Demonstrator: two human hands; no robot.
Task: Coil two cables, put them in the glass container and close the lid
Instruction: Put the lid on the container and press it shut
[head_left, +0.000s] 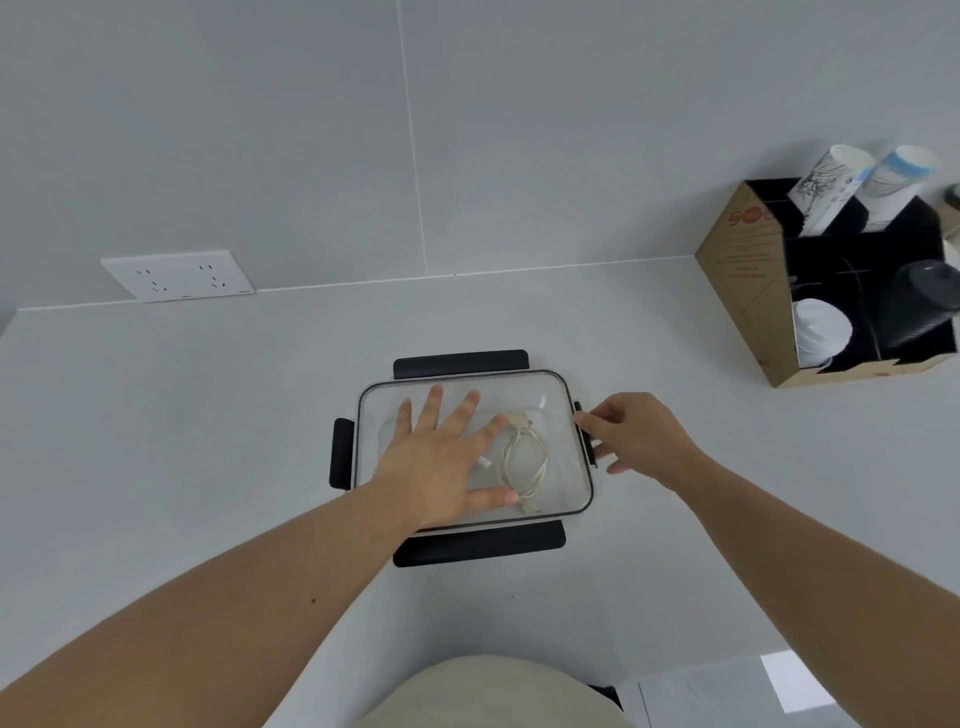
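Current step, by judgement: lid closure; coiling and loading appear complete, since a coiled pale cable (522, 462) lies inside the glass container (579, 483) under the transparent lid (550, 395); a second white connector shows near the left palm, but whether a full second cable lies beneath the hand cannot be told.

Container position: centre of the grey counter (208, 415), with the person's body at 6 o'clock; a wall socket (176, 275) stands at 10 o'clock and a cardboard cup carrier (743, 291) at 2 o'clock, both well apart from it.

Left hand (441, 462): laid flat on the lid, fingers spread apart, palm pressing down; nothing grasped.

Right hand (639, 436): at the 3 o'clock edge of the container, fingers loosely curled and slightly apart, fingertips touching the black side latch (584, 431); not clamped on it as far as can be seen.

Latch condition: the black flaps at 12 o'clock (460, 362), 9 o'clock (341, 452) and 6 o'clock (478, 543) splay outward, so they appear unfastened.

Next move calls for: steady downward pressure from the left hand to keep the lid seated; the right hand folding the 3 o'clock flap down until it engages the rim; the same for the remaining three flaps.
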